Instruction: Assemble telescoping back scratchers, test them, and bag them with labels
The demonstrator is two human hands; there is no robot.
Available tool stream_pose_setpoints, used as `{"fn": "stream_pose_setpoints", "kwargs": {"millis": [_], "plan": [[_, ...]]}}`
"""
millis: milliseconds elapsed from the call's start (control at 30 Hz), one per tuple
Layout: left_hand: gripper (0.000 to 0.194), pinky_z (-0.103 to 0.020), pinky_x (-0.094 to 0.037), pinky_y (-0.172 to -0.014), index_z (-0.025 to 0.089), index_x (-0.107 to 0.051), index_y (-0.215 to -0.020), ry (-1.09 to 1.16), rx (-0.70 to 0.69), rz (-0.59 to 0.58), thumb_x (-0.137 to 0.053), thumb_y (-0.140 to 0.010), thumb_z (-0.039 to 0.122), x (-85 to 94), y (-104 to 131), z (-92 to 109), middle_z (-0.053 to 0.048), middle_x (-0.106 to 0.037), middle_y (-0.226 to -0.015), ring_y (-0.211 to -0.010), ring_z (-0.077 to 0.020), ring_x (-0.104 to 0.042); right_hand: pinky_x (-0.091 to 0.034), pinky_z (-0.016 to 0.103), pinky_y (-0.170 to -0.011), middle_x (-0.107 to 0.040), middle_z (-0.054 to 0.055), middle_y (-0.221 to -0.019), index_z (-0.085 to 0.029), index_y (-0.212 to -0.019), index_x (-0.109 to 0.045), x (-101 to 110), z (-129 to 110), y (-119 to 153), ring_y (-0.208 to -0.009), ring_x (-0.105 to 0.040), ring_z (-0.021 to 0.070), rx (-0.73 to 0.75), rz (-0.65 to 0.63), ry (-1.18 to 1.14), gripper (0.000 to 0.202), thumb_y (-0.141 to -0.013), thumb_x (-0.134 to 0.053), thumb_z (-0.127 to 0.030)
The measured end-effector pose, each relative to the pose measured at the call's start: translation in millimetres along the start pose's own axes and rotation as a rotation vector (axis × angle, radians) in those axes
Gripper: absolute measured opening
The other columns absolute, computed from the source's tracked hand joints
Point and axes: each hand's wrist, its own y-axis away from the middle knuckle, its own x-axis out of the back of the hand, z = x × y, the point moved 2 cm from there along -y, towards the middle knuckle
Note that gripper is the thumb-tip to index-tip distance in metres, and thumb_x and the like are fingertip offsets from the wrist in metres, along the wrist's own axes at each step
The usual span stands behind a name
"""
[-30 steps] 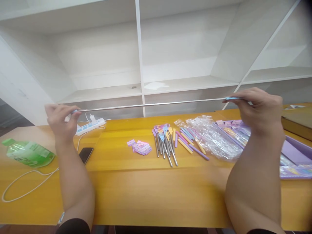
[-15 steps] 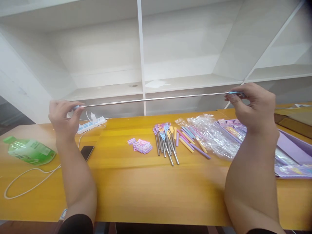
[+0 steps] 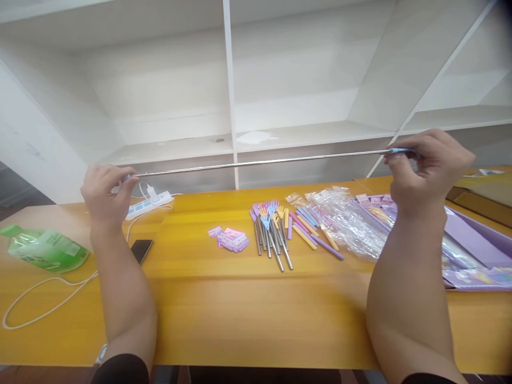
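A thin telescopic back scratcher (image 3: 256,161) with a metal rod is drawn out long and held level above the table. My left hand (image 3: 108,186) pinches its pale blue tip at the left end, mostly hidden by the fingers. At the right end, the fingers of my right hand (image 3: 426,165) are closed around its light blue handle. Below the rod lies a pile of back scratchers (image 3: 272,229) with silver rods and purple, pink, blue and yellow claw heads. Coloured handle tubes (image 3: 316,237) lie beside them, and small pink-purple cards (image 3: 232,240) are stacked to the left.
Clear plastic bags (image 3: 348,221) and a purple box (image 3: 476,240) with packaged items lie to the right. A green bottle (image 3: 44,248), a phone (image 3: 141,249), a white cable (image 3: 36,288) and a power strip (image 3: 150,205) are at left. White shelving (image 3: 230,90) stands behind.
My right hand has moved a little to the right with the handle, and the rod spans slightly longer. My left hand stays nearly in place.
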Motion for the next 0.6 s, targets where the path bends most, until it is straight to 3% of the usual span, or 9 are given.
{"fn": "stream_pose_setpoints", "kwargs": {"millis": [167, 333, 433, 600], "plan": [[0.047, -0.039, -0.038, -0.072, 0.029, -0.079, -0.082, -0.005, -0.015, 0.018, -0.07, -0.091, 0.074, 1.7, -2.2, 10.2, -0.001, -0.068, -0.07, -0.069, -0.019, -0.045, -0.039, 0.037, -0.055, -0.057, 0.006, -0.059, -0.024, -0.066, -0.068, 4.1, 1.6, -1.9, -0.055, -0.05, 0.0193, -0.115, 0.039, 0.105, 0.021, -0.052, -0.052, -0.026], [0.045, -0.037, -0.038, -0.07, 0.028, -0.08, -0.085, -0.009, -0.082, 0.045, -0.069, -0.094, 0.071, 7.7, -4.6, 17.8, -0.002, -0.068, -0.071, -0.067, -0.0177, -0.044, -0.034, 0.036, -0.05, -0.058, 0.008, -0.059, -0.022, -0.065, -0.07, 9.9, -0.8, -2.1, -0.051, -0.048, 0.0178, 0.042, 0.103, -0.007, 0.02, -0.057, -0.055, -0.032], [0.049, -0.037, -0.041, -0.071, 0.027, -0.079, -0.082, -0.075, -0.056, 0.062, -0.066, -0.094, 0.073, 16.2, -5.2, 22.1, -0.001, -0.067, -0.07, -0.066, -0.0175, -0.043, -0.033, 0.034, -0.051, -0.058, 0.006, -0.059, -0.022, -0.064, -0.069, 13.3, -5.3, -3.8, -0.052, -0.047, 0.0166, 0.06, 0.094, -0.001, 0.018, -0.06, -0.056, -0.034], [0.043, -0.035, -0.043, -0.072, 0.027, -0.078, -0.081, -0.115, -0.065, 0.074, -0.067, -0.096, 0.066, 27.0, -7.4, 40.5, 0.0, -0.069, -0.07, -0.063, -0.0163, -0.044, -0.032, 0.033, -0.054, -0.057, 0.004, -0.061, -0.023, -0.064, -0.068, 18.5, -30.3, -8.3, -0.054, -0.049, 0.016, 0.116, 0.098, -0.014, 0.013, -0.063, -0.059, -0.032]]}}
